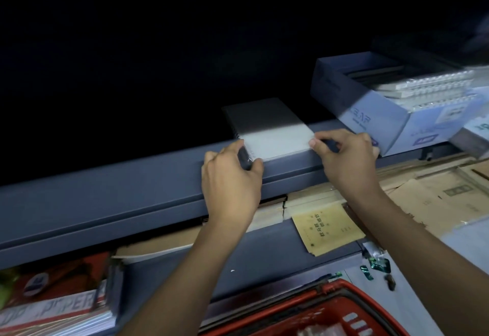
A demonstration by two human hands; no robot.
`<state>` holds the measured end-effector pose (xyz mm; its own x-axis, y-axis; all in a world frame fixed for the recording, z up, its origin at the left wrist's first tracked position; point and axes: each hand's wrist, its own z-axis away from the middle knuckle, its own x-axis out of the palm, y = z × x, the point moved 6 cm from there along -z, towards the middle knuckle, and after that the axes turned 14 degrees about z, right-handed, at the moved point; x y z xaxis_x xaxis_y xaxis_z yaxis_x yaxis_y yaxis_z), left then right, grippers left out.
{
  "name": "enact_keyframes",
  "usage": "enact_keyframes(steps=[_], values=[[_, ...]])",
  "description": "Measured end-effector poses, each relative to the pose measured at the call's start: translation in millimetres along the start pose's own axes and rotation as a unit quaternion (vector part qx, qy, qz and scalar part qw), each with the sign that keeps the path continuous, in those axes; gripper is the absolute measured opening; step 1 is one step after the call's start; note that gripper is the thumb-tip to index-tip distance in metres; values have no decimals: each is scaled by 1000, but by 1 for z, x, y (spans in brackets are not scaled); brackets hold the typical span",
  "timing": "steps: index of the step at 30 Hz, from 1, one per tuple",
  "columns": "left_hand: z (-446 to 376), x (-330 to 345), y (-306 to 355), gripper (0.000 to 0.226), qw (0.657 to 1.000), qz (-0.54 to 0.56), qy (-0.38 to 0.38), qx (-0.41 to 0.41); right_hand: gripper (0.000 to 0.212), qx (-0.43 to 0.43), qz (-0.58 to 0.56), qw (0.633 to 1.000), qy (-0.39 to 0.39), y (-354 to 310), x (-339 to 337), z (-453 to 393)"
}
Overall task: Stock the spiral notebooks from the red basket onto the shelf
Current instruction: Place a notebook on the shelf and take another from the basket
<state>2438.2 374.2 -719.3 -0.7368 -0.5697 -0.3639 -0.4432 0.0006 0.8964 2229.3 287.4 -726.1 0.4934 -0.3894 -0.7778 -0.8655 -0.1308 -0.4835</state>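
Observation:
A white spiral notebook (272, 134) lies flat on the dark grey shelf (132, 190), its far half in shadow and its spiral edge on the left. My left hand (230, 174) grips its near left corner at the spiral. My right hand (346, 155) pinches its near right corner. The red basket (325, 301) sits at the bottom right, below my arms, with wrapped items inside that are only partly visible.
A blue open box (370, 113) of white spiral notebooks stands on the same shelf to the right. Brown paper booklets (325, 227) fill the shelf below. Red-and-white paper packs (60, 304) lie at the bottom left. The shelf's deep left part is dark.

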Motion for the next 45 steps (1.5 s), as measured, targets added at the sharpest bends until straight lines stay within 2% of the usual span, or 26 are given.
enact_keyframes(steps=[11,17,22,24,26,29,32,34,39,42,45], values=[[33,-28,14,48,996,85,-7,-21,33,-24,-104,994,17,1,-40,48],[111,-37,-16,42,980,173,-50,-83,28,-3,-105,993,-57,12,-67,127],[203,-11,-75,41,951,175,-166,-193,26,67,-93,973,-200,58,-54,211],[235,5,-98,44,934,163,-213,-235,12,84,-71,954,-279,81,-38,241],[258,18,-117,42,918,163,-230,-280,14,94,-16,922,-374,106,-17,271],[279,32,-135,38,901,154,-244,-325,33,139,45,866,-479,144,14,311],[290,42,-142,39,887,157,-263,-344,56,173,36,839,-514,158,24,331],[292,46,-142,37,884,160,-273,-345,54,136,60,842,-518,159,25,333],[301,54,-137,32,861,178,-321,-352,34,60,113,862,-491,151,17,321],[308,54,-126,39,834,204,-366,-359,38,8,141,888,-437,130,-1,308],[309,52,-102,51,814,241,-400,-345,43,-14,123,930,-347,102,-30,289]])
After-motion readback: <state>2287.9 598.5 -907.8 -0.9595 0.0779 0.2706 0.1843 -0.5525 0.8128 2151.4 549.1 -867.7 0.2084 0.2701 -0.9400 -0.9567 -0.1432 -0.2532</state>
